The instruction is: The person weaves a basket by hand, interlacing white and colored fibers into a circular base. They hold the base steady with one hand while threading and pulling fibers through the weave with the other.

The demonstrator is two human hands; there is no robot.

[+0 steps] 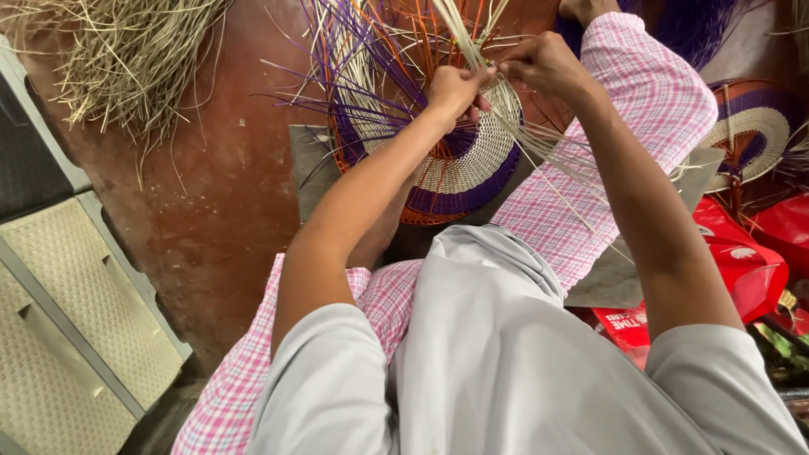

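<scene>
the round woven piece [459,164] runs in bands: cream white in the middle ring, deep purple at the lower edge, orange along the outer rim. its loose strands [379,50] stick out in purple, orange and pale straw. the trousers [640,93] are a pink and white check. the shirt [497,354] is plain light grey. the floor [202,211] is a mottled reddish brown. the heap of dry straw [126,59] is a dull tan. a second woven piece [750,126] shows cream, purple and orange rings. the bags [742,261] are bright red with white marks. the panel [76,329] is beige with a fine woven pattern and grey frames.
</scene>
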